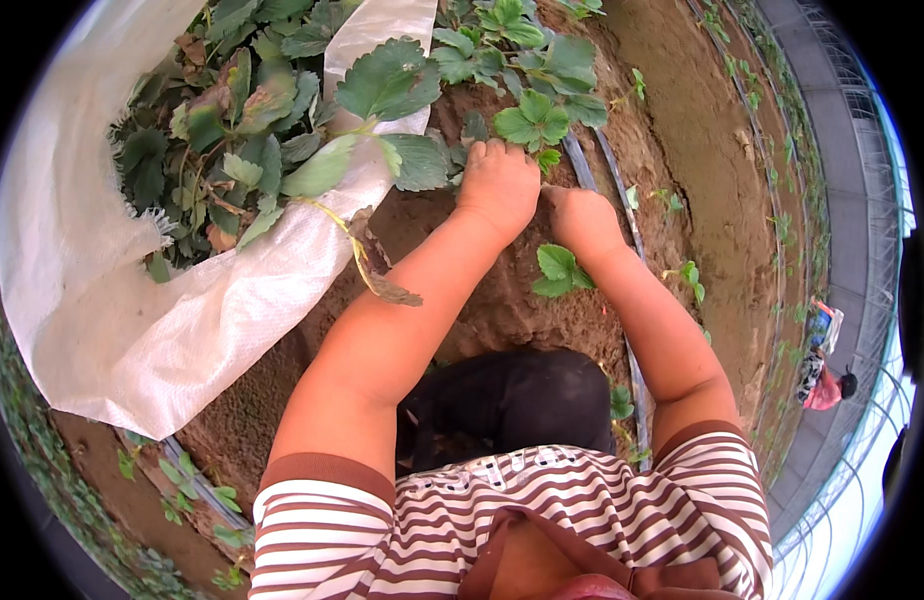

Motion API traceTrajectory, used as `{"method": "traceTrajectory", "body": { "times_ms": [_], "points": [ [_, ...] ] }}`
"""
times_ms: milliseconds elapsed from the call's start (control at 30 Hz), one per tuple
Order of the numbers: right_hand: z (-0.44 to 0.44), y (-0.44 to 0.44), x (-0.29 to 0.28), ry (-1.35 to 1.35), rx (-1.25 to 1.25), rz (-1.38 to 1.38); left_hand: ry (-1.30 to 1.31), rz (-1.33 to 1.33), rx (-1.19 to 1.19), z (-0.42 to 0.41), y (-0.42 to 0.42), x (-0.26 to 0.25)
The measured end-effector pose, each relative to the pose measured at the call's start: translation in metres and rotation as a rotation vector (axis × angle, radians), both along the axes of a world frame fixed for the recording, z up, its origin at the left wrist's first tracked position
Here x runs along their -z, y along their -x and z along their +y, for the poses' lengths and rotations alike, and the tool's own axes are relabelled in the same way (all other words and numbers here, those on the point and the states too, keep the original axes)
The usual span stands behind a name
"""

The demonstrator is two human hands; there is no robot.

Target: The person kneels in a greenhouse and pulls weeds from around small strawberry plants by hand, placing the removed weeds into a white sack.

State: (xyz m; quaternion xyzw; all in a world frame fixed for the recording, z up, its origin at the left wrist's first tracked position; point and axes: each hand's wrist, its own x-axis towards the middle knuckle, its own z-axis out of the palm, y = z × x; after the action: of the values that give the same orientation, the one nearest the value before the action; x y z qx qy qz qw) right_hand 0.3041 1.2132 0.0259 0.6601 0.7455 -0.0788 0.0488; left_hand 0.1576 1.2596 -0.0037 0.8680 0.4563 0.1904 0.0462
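My left hand point(499, 180) is curled, knuckles up, against a strawberry plant point(533, 121) on the soil bed. Dark leaves show at its outer side, but its palm and fingertips are hidden. Just to the right, almost touching it, my right hand point(583, 219) is bent low over the soil beside the plant's base. What its fingers grip, if anything, cannot be seen. To the left lies a white woven sack point(229, 322) with its mouth open, full of picked green and browned strawberry leaves point(259, 112). A withered leaf point(376, 259) on a yellow stalk hangs over the sack's edge near my left forearm.
Drip irrigation tapes point(619, 180) run along the bed right of my hands. A small strawberry plant point(558, 271) grows below my right hand. My dark-trousered knee point(522, 401) is close in front. Beyond several planted rows, another person point(826, 386) is by the greenhouse's side.
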Motion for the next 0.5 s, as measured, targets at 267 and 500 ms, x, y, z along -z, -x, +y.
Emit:
{"method": "traceTrajectory", "body": {
  "times_ms": [267, 500],
  "points": [
    [0.013, -0.017, -0.028, 0.151, -0.168, -0.224, 0.290, 0.282, 0.028, 0.006, -0.002, -0.019],
    [-0.021, -0.065, -0.008, 0.038, 0.367, 0.454, 0.403, 0.144, -0.063, 0.016, -0.001, -0.030]
  ]
}}
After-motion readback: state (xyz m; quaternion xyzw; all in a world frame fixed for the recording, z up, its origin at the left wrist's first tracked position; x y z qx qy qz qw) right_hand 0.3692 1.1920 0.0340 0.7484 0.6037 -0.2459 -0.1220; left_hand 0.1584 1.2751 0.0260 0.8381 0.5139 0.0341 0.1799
